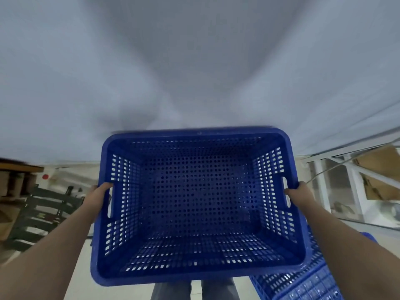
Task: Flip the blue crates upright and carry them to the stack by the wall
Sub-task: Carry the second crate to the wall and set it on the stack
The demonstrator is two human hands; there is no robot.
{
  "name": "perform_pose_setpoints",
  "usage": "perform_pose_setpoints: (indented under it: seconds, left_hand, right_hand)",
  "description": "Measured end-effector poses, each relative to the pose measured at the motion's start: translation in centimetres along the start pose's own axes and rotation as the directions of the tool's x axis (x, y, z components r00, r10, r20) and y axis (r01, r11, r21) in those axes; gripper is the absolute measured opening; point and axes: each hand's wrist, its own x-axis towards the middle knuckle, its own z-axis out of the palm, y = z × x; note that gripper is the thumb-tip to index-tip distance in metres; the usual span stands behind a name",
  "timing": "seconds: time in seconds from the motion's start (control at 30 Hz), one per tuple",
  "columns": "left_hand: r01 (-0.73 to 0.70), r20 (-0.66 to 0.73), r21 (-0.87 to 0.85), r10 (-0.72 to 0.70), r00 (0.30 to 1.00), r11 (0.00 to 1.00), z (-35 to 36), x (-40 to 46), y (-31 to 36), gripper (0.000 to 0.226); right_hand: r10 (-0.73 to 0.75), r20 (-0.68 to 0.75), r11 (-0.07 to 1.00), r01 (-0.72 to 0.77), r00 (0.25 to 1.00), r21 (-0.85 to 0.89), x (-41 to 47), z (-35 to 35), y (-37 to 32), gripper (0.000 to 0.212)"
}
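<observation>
Both forearms reach forward from the bottom corners, and each hand grips one short side of the blue crate [198, 204]: the left hand [100, 191] curls its fingers into the left handle slot, and the right hand [299, 192] wraps around the rim beside the right handle slot. Held upright in front of the body, above the legs in jeans [194, 290], the perforated crate shows its open, empty inside. Just below and right of it lies another blue crate [303, 284], partly hidden. Beyond stands the pale wall [194, 61], blurred. A dark chair [43, 213] sits to the left, white metal shelving [350, 180] to the right.
</observation>
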Motion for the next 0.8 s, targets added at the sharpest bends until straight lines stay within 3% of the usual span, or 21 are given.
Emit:
perform_pose_setpoints:
  seconds: [0.3, 0.47, 0.67, 0.8]
  left_hand:
    - [-0.015, -0.025, -0.027, 0.015, 1.0, 1.0, -0.7, -0.2, -0.3, 0.047]
    - [-0.041, -0.111, 0.003, 0.042, 0.993, 0.999, -1.3, -0.4, -0.3, 0.048]
    - [0.007, 0.008, 0.014, -0.007, 1.0, 1.0, -2.5, 0.5, 0.5, 0.054]
    - [0.002, 0.005, 0.008, -0.002, 1.0, 1.0, -1.9, 0.1, 0.4, 0.058]
  right_hand:
    - [0.018, 0.025, 0.998, -0.019, 1.0, 0.052, -0.2, 0.5, 0.5, 0.053]
    - [0.013, 0.044, 0.997, -0.016, 0.999, 0.078, 0.2, 0.7, 0.5, 0.048]
    - [0.011, 0.075, 0.991, -0.021, 0.997, 0.13, -0.6, 2.3, -0.6, 0.049]
    - [0.018, 0.083, 0.988, -0.031, 0.996, 0.151, -0.1, 1.9, -0.1, 0.044]
